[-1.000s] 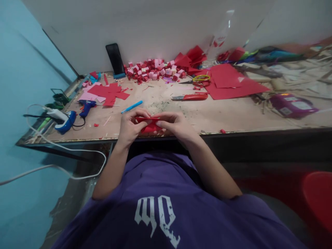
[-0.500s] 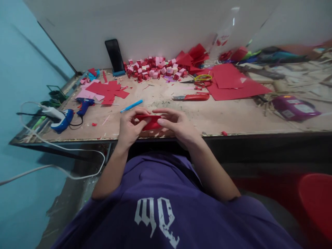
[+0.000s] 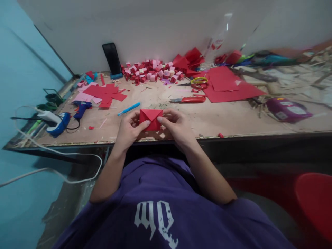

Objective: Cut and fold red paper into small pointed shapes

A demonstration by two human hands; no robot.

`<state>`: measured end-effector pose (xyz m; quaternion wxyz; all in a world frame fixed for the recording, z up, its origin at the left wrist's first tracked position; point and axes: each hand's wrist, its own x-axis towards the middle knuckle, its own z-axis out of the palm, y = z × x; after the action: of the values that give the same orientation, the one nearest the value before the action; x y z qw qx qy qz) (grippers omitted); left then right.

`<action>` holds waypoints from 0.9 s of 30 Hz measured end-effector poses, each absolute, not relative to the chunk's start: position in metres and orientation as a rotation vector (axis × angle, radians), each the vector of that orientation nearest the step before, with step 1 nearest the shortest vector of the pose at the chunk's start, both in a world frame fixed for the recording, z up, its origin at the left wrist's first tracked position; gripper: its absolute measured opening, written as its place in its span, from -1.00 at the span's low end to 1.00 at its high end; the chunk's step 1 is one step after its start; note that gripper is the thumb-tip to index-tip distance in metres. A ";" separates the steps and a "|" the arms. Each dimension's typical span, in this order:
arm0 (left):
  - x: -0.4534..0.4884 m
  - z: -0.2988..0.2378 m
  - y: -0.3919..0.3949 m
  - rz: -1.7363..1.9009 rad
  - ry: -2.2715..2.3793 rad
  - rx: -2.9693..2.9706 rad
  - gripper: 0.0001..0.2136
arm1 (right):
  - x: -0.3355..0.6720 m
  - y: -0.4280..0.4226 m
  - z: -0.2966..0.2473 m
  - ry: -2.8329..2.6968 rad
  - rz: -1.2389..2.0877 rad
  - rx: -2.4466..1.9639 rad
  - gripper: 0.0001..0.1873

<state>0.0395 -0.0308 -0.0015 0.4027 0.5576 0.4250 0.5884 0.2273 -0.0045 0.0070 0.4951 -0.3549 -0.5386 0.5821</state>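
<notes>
A small red paper envelope (image 3: 151,116) with a pointed triangular flap faces me just above the table's front edge. My left hand (image 3: 131,128) pinches its left side, thumb on the front and fingers behind. On the other side my right hand (image 3: 177,125) grips it the same way, thumb close to the flap's tip. The fingertips behind the paper are hidden. Just beyond my left hand lies a blue pen (image 3: 129,109). A red-handled utility knife (image 3: 192,100) rests farther back, with yellow-handled scissors (image 3: 198,81) behind it.
Small pink and red paper cubes (image 3: 151,71) are heaped at the back beside a phone (image 3: 112,59) on a stand. Cut red paper (image 3: 100,91), a glue gun (image 3: 82,108) and a power strip (image 3: 59,125) lie left. Red sheets (image 3: 233,91) and a purple tape dispenser (image 3: 287,110) are right.
The red paper has turned upright in my hands, so its front and triangular flap now show. Both thumbs have shifted onto its lower front. The camera view has moved slightly.
</notes>
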 end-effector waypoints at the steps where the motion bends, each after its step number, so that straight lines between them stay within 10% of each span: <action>1: 0.039 -0.002 -0.030 1.498 1.080 1.417 -0.65 | 0.228 -0.005 0.007 -1.328 1.424 -0.854 -0.68; 27: 0.037 -0.003 -0.030 1.522 1.098 1.490 -0.80 | 0.233 -0.005 0.005 -1.369 1.428 -0.912 -0.70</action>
<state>0.0368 -0.0299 -0.0030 0.3643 0.5790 0.4267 0.5915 0.2334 -0.0049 0.0052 0.4632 -0.3709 -0.5569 0.5811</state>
